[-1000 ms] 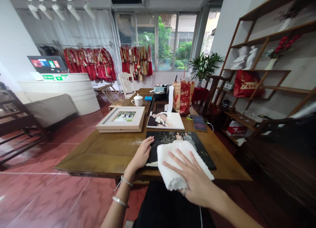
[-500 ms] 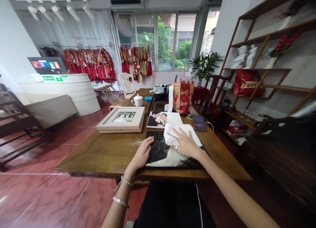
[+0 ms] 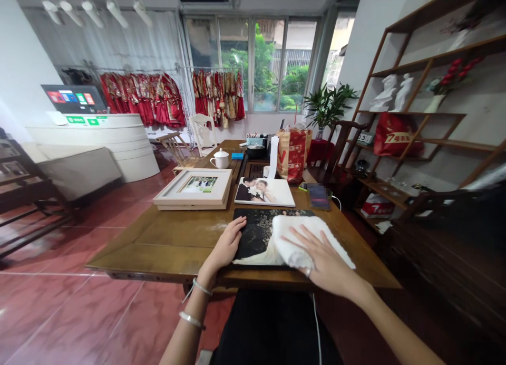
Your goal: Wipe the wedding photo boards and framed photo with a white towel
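Head view: the right hand [image 3: 331,267], grip spread flat, lies on a white cloth [image 3: 312,222] over the 3 o'clock side of a dark photo panel [image 3: 255,236] on the table [image 3: 166,243]; the left hand [image 3: 227,245], grip outstretched, touches its 9 o'clock edge.

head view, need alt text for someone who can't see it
The right hand is spread over a white cloth on a dark photo panel, while the left hand rests on its left edge. Beyond, on a wooden table, lie a framed photo and a couple's portrait.
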The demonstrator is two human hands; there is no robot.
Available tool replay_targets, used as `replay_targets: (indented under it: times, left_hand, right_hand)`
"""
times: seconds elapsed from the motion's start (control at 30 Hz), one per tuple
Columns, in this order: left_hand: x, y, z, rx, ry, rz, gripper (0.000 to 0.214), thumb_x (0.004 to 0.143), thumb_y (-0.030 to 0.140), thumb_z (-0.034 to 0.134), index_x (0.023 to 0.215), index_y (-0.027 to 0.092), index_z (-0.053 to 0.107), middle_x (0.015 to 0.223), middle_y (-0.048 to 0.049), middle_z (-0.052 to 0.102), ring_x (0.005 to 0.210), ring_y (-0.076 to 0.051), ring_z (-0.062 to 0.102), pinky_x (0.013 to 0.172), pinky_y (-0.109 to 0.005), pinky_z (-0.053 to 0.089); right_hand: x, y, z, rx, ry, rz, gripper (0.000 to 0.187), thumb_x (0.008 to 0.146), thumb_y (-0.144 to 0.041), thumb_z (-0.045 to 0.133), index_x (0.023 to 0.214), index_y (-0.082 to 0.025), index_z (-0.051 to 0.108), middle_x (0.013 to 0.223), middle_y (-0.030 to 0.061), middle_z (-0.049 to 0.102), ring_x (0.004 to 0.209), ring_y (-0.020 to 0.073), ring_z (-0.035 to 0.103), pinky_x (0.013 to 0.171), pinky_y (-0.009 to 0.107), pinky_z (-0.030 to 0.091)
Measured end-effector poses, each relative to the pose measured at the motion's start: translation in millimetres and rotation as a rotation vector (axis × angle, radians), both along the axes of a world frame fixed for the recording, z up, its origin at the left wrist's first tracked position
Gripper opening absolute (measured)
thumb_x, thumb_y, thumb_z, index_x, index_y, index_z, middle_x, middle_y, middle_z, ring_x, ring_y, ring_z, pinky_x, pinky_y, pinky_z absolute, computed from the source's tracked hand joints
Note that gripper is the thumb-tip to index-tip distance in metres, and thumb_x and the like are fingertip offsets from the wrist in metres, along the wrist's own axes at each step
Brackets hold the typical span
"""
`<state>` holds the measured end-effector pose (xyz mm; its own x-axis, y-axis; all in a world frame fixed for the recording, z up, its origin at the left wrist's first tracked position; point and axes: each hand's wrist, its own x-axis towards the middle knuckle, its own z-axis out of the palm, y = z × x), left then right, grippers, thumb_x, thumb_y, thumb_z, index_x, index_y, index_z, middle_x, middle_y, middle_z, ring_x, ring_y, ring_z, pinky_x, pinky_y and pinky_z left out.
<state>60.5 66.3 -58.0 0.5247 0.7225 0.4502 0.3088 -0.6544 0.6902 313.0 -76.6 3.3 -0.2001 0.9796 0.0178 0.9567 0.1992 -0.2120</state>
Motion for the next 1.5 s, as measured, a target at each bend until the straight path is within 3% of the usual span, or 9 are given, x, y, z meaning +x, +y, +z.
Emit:
replay_targets:
  times: [0.2, 0.4, 0.53, 0.67, 0.83, 0.97, 1.17, 1.37, 1.5]
  left_hand:
    - [0, 1, -0.3, -0.005, -0.009, -0.002, 0.037, 0.089, 0.018, 0.036, 0.122, 0.020, 0.052, 0.138, -0.0080, 0.045, 0.131, -0.018, 0.037, 0.112, -0.042, 0.026]
    - [-1, -2, 1.7, -0.018, -0.008, -0.009, 0.036, 0.090, 0.020, 0.036, 0.123, 0.022, 0.052, 0.139, -0.0066, 0.044, 0.132, -0.017, 0.035, 0.113, -0.040, 0.024]
    - [0, -2, 2.4, -0.018, 0.007, 0.006, 0.036, 0.090, 0.020, 0.036, 0.122, 0.019, 0.052, 0.138, -0.0087, 0.045, 0.132, -0.018, 0.036, 0.113, -0.041, 0.024]
    - [2, -2, 3.2, -0.034, 0.040, 0.025, 0.036, 0.090, 0.021, 0.036, 0.122, 0.017, 0.052, 0.138, -0.0104, 0.044, 0.131, -0.019, 0.036, 0.112, -0.041, 0.025]
    - [1, -1, 1.7, -0.013, 0.038, 0.015, 0.037, 0.091, 0.021, 0.034, 0.123, 0.019, 0.051, 0.139, -0.0092, 0.044, 0.132, -0.017, 0.035, 0.113, -0.041, 0.024]
    - [1, 0, -0.2, 0.003, 0.022, 0.006, 0.037, 0.091, 0.020, 0.034, 0.123, 0.020, 0.051, 0.139, -0.0086, 0.044, 0.131, -0.017, 0.036, 0.113, -0.041, 0.024]
    - [1, 1, -1.2, 0.016, 0.012, 0.004, 0.036, 0.090, 0.020, 0.035, 0.122, 0.019, 0.051, 0.138, -0.0089, 0.045, 0.131, -0.018, 0.036, 0.112, -0.042, 0.025]
    - [0, 1, -0.9, 0.010, 0.012, -0.004, 0.037, 0.090, 0.020, 0.034, 0.122, 0.019, 0.052, 0.138, -0.0092, 0.045, 0.131, -0.018, 0.036, 0.112, -0.042, 0.025]
    - [-1, 1, -1.1, 0.016, 0.011, -0.006, 0.036, 0.090, 0.020, 0.035, 0.123, 0.019, 0.051, 0.139, -0.0087, 0.044, 0.131, -0.017, 0.036, 0.112, -0.041, 0.025]
  right_hand:
    - [31, 62, -4.9, 0.005, -0.035, -0.237, 0.054, 0.090, -0.044, 0.034, 0.142, -0.038, 0.022, 0.151, -0.0021, 0.014, 0.138, 0.0304, 0.005, 0.104, 0.065, 0.005]
    - [-3, 94, 1.0, -0.005, -0.029, -0.258, 0.058, 0.088, -0.056, 0.034, 0.141, -0.038, 0.023, 0.153, 0.0007, 0.010, 0.137, 0.0361, 0.000, 0.099, 0.070, -0.001]
    - [-45, 75, 2.5, 0.039, -0.015, -0.081, 0.062, 0.085, -0.056, 0.040, 0.142, -0.037, 0.023, 0.152, 0.0032, 0.012, 0.137, 0.0348, -0.001, 0.100, 0.067, -0.006]
    - [-70, 30, 0.7, 0.062, -0.002, 0.114, 0.073, 0.079, -0.038, 0.054, 0.142, -0.039, 0.018, 0.153, -0.0001, 0.006, 0.137, 0.0321, -0.006, 0.101, 0.064, -0.010]
    - [-50, -17, -3.2, 0.048, 0.026, 0.182, 0.078, 0.077, -0.026, 0.052, 0.142, -0.042, 0.011, 0.153, -0.0051, 0.005, 0.138, 0.0283, -0.004, 0.105, 0.060, -0.007]
    - [-13, -21, -5.5, 0.046, 0.009, 0.073, 0.066, 0.084, -0.034, 0.047, 0.141, -0.043, 0.015, 0.152, -0.0063, 0.011, 0.138, 0.0282, 0.000, 0.106, 0.060, -0.002]
    - [19, 16, -5.4, 0.035, -0.030, -0.096, 0.059, 0.088, -0.039, 0.040, 0.141, -0.043, 0.016, 0.152, -0.0050, 0.012, 0.138, 0.0297, 0.002, 0.105, 0.063, 0.006]
    - [23, 71, -0.7, -0.015, -0.057, -0.180, 0.057, 0.089, -0.055, 0.031, 0.142, -0.042, 0.016, 0.152, -0.0039, 0.010, 0.138, 0.0328, 0.002, 0.102, 0.067, 0.005]
    - [20, 83, -1.4, -0.008, -0.071, -0.216, 0.059, 0.088, -0.061, 0.028, 0.142, -0.041, 0.016, 0.152, -0.0026, 0.010, 0.137, 0.0341, 0.001, 0.102, 0.067, 0.003]
